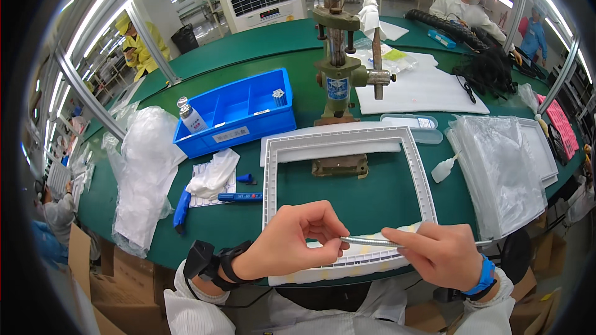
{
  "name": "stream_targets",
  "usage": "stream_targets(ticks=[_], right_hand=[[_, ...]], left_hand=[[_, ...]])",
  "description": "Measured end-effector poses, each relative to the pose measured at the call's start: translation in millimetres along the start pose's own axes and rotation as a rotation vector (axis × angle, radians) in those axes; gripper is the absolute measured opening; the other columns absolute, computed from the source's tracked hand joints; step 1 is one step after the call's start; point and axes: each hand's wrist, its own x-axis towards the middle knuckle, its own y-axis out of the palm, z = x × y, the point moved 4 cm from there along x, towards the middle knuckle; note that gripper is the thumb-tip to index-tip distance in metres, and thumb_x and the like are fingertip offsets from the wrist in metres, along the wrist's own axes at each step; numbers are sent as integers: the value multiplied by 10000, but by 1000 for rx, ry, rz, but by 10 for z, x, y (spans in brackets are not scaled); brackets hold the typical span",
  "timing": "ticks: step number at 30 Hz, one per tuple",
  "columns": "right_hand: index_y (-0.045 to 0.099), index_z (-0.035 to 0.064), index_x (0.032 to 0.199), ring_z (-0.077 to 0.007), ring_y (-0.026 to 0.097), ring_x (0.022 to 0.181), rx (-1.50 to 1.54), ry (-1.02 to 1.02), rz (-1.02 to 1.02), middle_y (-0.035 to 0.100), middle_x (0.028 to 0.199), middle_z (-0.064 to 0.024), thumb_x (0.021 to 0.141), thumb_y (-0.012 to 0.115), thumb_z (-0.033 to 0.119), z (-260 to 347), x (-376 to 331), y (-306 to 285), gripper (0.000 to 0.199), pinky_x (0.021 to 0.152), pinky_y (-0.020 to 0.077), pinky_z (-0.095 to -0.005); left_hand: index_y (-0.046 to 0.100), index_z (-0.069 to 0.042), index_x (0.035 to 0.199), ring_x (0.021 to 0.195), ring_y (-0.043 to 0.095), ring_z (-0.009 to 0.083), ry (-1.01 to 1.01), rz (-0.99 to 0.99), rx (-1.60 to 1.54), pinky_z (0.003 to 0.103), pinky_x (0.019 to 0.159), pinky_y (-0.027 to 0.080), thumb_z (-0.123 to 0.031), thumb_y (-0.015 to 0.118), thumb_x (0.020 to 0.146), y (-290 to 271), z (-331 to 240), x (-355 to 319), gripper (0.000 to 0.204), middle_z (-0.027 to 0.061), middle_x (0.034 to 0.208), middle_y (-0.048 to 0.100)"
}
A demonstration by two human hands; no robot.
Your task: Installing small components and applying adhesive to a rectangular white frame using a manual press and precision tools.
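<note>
At lower centre of the frame, my left hand (292,242) and right hand (434,253) pinch the two ends of a thin silver rod (369,242) over the near edge of a white rectangular frame (270,174). A blue bin (239,111) sits upper left on the green table (205,65).

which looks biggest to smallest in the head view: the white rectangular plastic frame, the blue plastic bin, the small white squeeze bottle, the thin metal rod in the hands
1. White rectangular plastic frame
2. Blue plastic bin
3. Thin metal rod, held by both hands
4. Small white squeeze bottle

The rod is nearest the camera, so its rank over the bottle is unsure.
</note>
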Motion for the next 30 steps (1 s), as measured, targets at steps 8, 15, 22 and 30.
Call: stream_targets(ticks=[8, 15, 22, 30], right_hand=[[692, 235, 1247, -136, 476, 443, 177, -42, 65, 476, 609, 20, 854, 736, 205, 45, -144, 203, 397, 415, 407, -290], [715, 221, 1215, -112, 456, 426, 247, -126, -107, 445, 561, 34, 831, 755, 172, 41, -264, 208, 389, 412, 408, -282], [716, 220, 1215, -101, 470, 431, 190, -116, -144, 431, 552, 44, 814, 761, 155, 35, -395, 269, 409, 408, 410, -279], [734, 130, 1154, -161, 505, 448, 156, 56, -206, 515, 576, -10, 799, 734, 55, -225, -618, 55, 364, 424, 414, -309]], left_hand=[[611, 24, 863, 836, 676, 142, -118, 213, -24, 280, 804, 546, 59, 630, 771, 200, 61, -45, 100, 75, 874, 656], [587, 20, 841, 828, 653, 158, -99, 282, -134, 286, 775, 540, 89, 600, 760, 320, 17, -37, 108, 90, 882, 642], [573, 14, 839, 812, 631, 152, -232, 260, -201, 279, 738, 519, 91, 591, 758, 309, 119, -4, 114, 94, 886, 639], [510, -46, 781, 700, 560, 138, -11, -54, -74, 258, 637, 455, 76, 615, 744, -250, 0, 238, 165, 69, 734, 584]])
